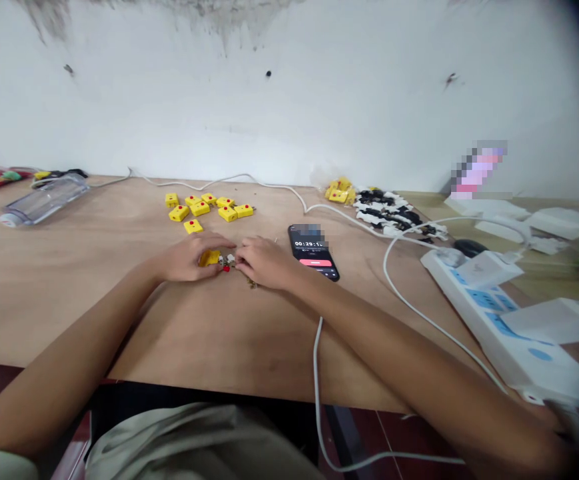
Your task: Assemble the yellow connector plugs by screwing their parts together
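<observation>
My left hand (189, 257) is curled round a yellow casing (210, 258) above the wooden table (184, 333). Just right of the casing are small white and metal parts and a red piece (226, 269). My right hand (262, 261) has its fingers pinched together at these small parts; what is between the fingertips is too small to make out. Under the right hand lie some tiny brass-coloured pieces (252, 283). Behind the hands several yellow blocks with red buttons (200, 208) stand in a loose group.
A phone (314, 252) showing a timer lies right of my right hand. Further right are bagged yellow pieces (340, 191), black and white parts (389, 212), a white cable (394, 283) and a power strip (509, 327). A clear bottle (44, 200) lies left.
</observation>
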The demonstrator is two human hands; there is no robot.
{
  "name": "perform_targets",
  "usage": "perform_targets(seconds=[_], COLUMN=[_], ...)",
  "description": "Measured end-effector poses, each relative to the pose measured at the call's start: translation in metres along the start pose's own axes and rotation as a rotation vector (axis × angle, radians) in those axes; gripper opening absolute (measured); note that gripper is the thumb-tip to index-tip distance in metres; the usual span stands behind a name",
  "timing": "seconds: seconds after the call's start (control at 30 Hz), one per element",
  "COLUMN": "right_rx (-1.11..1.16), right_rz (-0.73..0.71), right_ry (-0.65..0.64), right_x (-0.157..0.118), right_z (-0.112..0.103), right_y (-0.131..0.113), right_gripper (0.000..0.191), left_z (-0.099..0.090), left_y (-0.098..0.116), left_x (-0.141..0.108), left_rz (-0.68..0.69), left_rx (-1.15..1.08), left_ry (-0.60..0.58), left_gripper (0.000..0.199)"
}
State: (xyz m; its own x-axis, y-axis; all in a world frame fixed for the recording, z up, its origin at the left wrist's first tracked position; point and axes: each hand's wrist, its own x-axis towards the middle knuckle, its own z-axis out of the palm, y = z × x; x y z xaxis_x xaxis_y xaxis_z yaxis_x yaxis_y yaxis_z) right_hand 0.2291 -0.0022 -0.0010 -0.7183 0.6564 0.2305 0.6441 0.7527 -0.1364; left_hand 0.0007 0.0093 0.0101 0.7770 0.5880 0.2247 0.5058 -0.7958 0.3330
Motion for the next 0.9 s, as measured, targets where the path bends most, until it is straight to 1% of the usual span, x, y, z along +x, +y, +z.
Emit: perform_targets(seconds=[0.07, 0.17, 0.23, 0.3, 0.33, 0.4, 0.43, 0.47, 0.5, 0.57, 0.6, 0.7, 0.8, 0.9], right_rx=[0.026, 0.088, 0.177, 0.262, 0.281, 0.283, 0.277, 0.27, 0.263, 0.258, 0.259, 0.267, 0.256, 0.223], right_rz=[0.008, 0.018, -0.017, -0.068, -0.087, -0.115, -0.123, -0.128, -0.129, -0.119, -0.113, -0.089, -0.065, -0.045], right_ry=[0.03, 0.076, 0.089, 0.086, 0.084, 0.031, 0.004, -0.015, -0.022, -0.001, 0.016, 0.051, 0.07, 0.129], right_x=[0.001, -0.008, -0.019, -0.032, -0.037, -0.045, -0.047, -0.048, -0.048, -0.047, -0.046, -0.045, -0.043, -0.041], right_z=[0.0, -0.006, -0.013, -0.018, -0.02, -0.02, -0.019, -0.018, -0.016, -0.012, -0.011, -0.007, -0.004, -0.002], right_y=[-0.003, -0.001, 0.003, 0.008, 0.01, 0.012, 0.013, 0.013, 0.013, 0.013, 0.013, 0.013, 0.012, 0.01], right_gripper=[0.022, 0.027, 0.025, 0.018, 0.018, 0.034, 0.038, 0.037, 0.03, 0.016, 0.013, 0.011, 0.011, 0.011], left_z=[-0.001, 0.0, 0.003, 0.008, 0.01, 0.013, 0.014, 0.014, 0.014, 0.013, 0.012, 0.011, 0.012, 0.014], left_y=[0.002, 0.005, 0.007, 0.009, 0.009, 0.011, 0.011, 0.012, 0.013, 0.015, 0.017, 0.019, 0.02, 0.022], left_x=[0.001, 0.003, 0.004, 0.006, 0.008, 0.009, 0.01, 0.01, 0.01, 0.009, 0.008, 0.008, 0.009, 0.012], left_rz=[0.014, 0.049, 0.063, 0.077, 0.09, 0.119, 0.128, 0.129, 0.12, 0.087, 0.068, 0.032, 0.032, 0.026], left_rx=[-0.012, -0.017, -0.012, 0.003, 0.011, 0.028, 0.033, 0.033, 0.029, 0.01, 0.0, -0.014, -0.021, -0.038], left_ry=[-0.001, 0.011, 0.017, 0.016, 0.009, -0.008, -0.012, -0.007, 0.009, 0.069, 0.103, 0.16, 0.137, 0.134], left_gripper=[0.043, 0.041, 0.038, 0.036, 0.035, 0.032, 0.031, 0.031, 0.031, 0.032, 0.032, 0.03, 0.028, 0.025])
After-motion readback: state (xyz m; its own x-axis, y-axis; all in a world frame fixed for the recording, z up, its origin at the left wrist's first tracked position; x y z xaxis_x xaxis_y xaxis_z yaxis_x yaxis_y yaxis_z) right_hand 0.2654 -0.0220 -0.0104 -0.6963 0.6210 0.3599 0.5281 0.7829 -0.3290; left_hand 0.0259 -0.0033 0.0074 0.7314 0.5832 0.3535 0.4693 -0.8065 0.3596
